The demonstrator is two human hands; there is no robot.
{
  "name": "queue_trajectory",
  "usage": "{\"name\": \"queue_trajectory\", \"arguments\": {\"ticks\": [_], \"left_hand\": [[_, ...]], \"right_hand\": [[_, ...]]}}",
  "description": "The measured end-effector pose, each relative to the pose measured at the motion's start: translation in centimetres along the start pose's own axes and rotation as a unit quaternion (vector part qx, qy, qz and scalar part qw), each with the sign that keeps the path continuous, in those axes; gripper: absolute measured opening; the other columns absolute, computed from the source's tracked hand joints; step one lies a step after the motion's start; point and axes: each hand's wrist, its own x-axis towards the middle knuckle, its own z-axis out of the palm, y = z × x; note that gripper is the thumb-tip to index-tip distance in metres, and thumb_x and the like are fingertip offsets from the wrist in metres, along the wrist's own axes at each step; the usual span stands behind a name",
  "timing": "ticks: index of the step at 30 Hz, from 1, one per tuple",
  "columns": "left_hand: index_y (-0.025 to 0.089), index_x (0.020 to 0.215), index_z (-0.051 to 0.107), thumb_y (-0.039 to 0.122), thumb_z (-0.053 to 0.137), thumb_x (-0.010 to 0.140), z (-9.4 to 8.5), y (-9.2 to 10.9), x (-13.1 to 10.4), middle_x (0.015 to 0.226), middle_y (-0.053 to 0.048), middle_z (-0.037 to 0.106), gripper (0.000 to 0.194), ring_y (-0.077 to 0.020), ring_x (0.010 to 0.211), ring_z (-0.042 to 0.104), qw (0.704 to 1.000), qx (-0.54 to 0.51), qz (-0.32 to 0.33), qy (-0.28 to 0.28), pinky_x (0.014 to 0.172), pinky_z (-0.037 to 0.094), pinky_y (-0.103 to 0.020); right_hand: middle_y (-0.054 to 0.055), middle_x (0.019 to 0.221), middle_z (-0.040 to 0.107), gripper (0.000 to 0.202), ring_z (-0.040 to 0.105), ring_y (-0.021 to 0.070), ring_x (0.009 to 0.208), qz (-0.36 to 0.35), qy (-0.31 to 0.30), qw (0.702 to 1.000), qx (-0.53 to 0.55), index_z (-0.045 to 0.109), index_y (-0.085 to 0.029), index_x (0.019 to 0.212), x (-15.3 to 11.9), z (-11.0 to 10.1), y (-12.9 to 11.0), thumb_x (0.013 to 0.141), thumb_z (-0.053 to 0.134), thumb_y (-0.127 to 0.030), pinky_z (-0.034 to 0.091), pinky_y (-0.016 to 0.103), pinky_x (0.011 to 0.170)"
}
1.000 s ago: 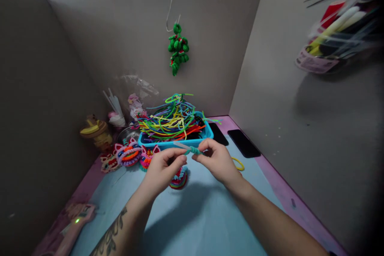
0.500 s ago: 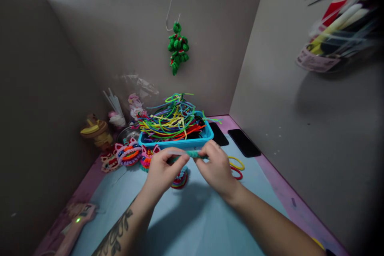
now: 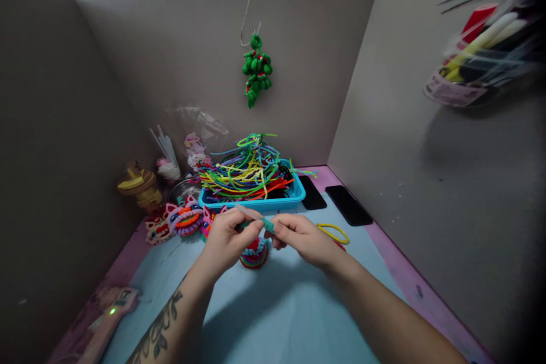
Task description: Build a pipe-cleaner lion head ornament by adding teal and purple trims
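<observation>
My left hand [image 3: 228,239] is closed on a pale, flat-looking stick [image 3: 248,212]. A teal fuzzy pipe cleaner [image 3: 268,225] is coiled round the stick's end between my hands. My right hand [image 3: 301,236] pinches the teal coil with thumb and fingers; its lower fingers are curled and partly hidden. Just below them on the blue mat sits a small rainbow-striped fuzzy piece [image 3: 255,256], its top partly covered by my left hand. A yellow pipe cleaner loop [image 3: 335,234] lies right of my right hand, with a red one [image 3: 340,245] mostly hidden behind the wrist.
Behind my hands stands a blue tray [image 3: 273,205] heaped with colourful pipe cleaners. Finished fuzzy animal heads [image 3: 184,219] sit at left, a glue gun [image 3: 111,315] with a green light nearer. Two dark phones [image 3: 347,205] lie right. Grey panels [image 3: 205,51] enclose the table.
My right hand has turned and lowered slightly around the teal coil, and the stick now tilts down to the right. The view has shifted a little.
</observation>
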Motion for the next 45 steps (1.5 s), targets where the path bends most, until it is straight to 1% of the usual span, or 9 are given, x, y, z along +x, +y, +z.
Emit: {"name": "queue_trajectory", "arguments": {"ticks": [8,19,25,29,31,34,38,41,45], "left_hand": [[0.019,0.087,0.07,0.026,0.057,0.082,-0.1,-0.5,0.3,0.088,-0.006,0.073,0.016,-0.018,0.081,0.065,0.998,0.06,0.005,0.017,0.078,0.048,-0.028],[0.016,0.083,0.071,0.027,0.059,0.079,0.3,0.2,0.1,0.073,-0.003,0.07,0.017,-0.0146,0.066,0.061,0.997,-0.021,-0.075,0.008,0.062,0.047,-0.023],[0.015,0.083,0.067,0.03,0.061,0.077,1.6,-0.1,-0.1,0.069,-0.001,0.064,0.018,-0.0114,0.06,0.055,0.99,-0.079,-0.112,0.037,0.056,0.043,-0.021],[0.015,0.075,0.063,0.031,0.062,0.075,2.0,-0.2,-0.2,0.065,0.0,0.06,0.017,-0.0103,0.057,0.052,0.989,-0.081,-0.104,0.061,0.055,0.041,-0.021],[0.015,0.069,0.06,0.034,0.059,0.078,1.9,-0.2,-0.2,0.061,0.0,0.057,0.021,-0.0102,0.055,0.05,0.989,-0.072,-0.109,0.074,0.053,0.04,-0.021],[0.015,0.068,0.058,0.035,0.057,0.079,1.5,-0.2,-0.2,0.06,0.0,0.057,0.023,-0.0108,0.055,0.051,0.989,-0.057,-0.105,0.09,0.053,0.04,-0.022],[0.015,0.072,0.06,0.033,0.057,0.081,0.9,-0.3,-0.2,0.067,-0.001,0.06,0.02,-0.0107,0.058,0.053,0.994,-0.053,-0.071,0.069,0.054,0.041,-0.022],[0.015,0.074,0.06,0.032,0.056,0.082,0.8,-0.5,-0.3,0.067,-0.001,0.06,0.019,-0.0101,0.057,0.052,0.995,-0.055,-0.065,0.056,0.053,0.04,-0.021],[0.015,0.073,0.059,0.032,0.056,0.083,0.8,-0.7,-0.3,0.064,0.0,0.057,0.02,-0.0094,0.056,0.05,0.993,-0.062,-0.069,0.068,0.052,0.039,-0.021]], "right_hand": [[-0.001,0.068,0.052,0.025,0.047,0.0105,0.06,0.008,0.101,0.992,0.079,0.058,-0.018,0.076,0.2,-0.4,0.6,0.078,0.063,-0.043,0.04,0.022,0.053],[0.001,0.078,0.054,0.011,0.053,0.0143,0.074,-0.034,0.222,0.971,-0.08,0.057,-0.019,0.077,0.2,-0.1,0.6,0.078,0.062,-0.029,0.044,0.025,0.063],[0.003,0.079,0.054,0.005,0.053,0.017,0.077,-0.158,0.324,0.886,-0.293,0.054,-0.02,0.077,-0.1,0.7,1.1,0.081,0.056,-0.018,0.044,0.029,0.068],[0.005,0.078,0.054,0.007,0.054,0.0188,0.078,-0.246,0.335,0.817,-0.4,0.055,-0.02,0.079,-0.3,1.2,1.9,0.082,0.054,-0.013,0.047,0.032,0.071],[0.006,0.077,0.055,0.009,0.054,0.0186,0.077,-0.271,0.328,0.805,-0.414,0.056,-0.019,0.078,-0.3,1.4,1.9,0.082,0.054,-0.012,0.047,0.032,0.071],[0.005,0.079,0.057,0.004,0.055,0.018,0.079,-0.262,0.295,0.849,-0.351,0.057,-0.019,0.081,-0.2,1.3,1.5,0.082,0.056,-0.015,0.048,0.031,0.071],[0.003,0.082,0.061,0.004,0.058,0.0151,0.076,-0.174,0.231,0.929,-0.231,0.06,-0.02,0.085,0.0,0.7,0.8,0.082,0.059,-0.022,0.047,0.026,0.065],[0.002,0.08,0.062,0.004,0.058,0.0144,0.075,-0.154,0.218,0.941,-0.207,0.062,-0.02,0.083,-0.1,0.4,0.6,0.083,0.059,-0.023,0.046,0.025,0.064],[0.003,0.084,0.063,0.009,0.058,0.0158,0.08,-0.198,0.216,0.926,-0.239,0.062,-0.02,0.089,-0.2,0.5,0.7,0.081,0.061,-0.02,0.047,0.028,0.07]]}}
